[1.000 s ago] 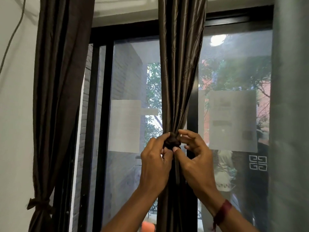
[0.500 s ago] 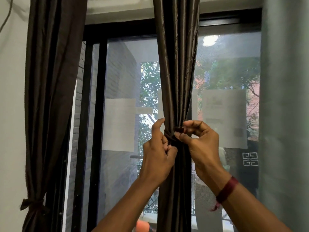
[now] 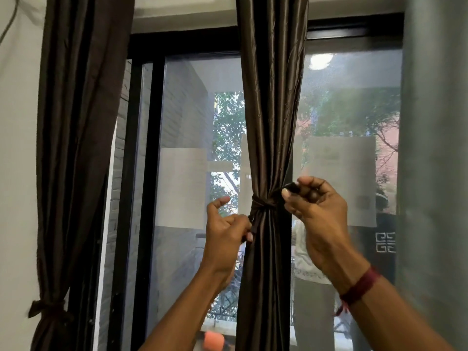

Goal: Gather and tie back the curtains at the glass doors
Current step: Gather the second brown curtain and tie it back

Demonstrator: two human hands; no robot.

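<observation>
A dark brown curtain [image 3: 272, 110] hangs bunched in front of the glass doors [image 3: 182, 122]. A brown tie band [image 3: 263, 205] is wrapped around it at mid height. My left hand [image 3: 225, 236] pinches one end of the band just left of the curtain, index finger raised. My right hand [image 3: 316, 211] pinches the other end, pulled up and to the right of the knot. A second brown curtain [image 3: 76, 122] hangs at the left, tied low with its own band [image 3: 46, 306].
A grey sheer curtain [image 3: 435, 173] hangs along the right edge. The black door frame [image 3: 149, 173] runs vertically between the curtains. White wall [image 3: 17, 173] is on the left. Papers are stuck on the glass.
Both hands have drawn apart from the knot, the right up and rightward, the left down and leftward, each with a band end. The band now sits tight around the curtain.
</observation>
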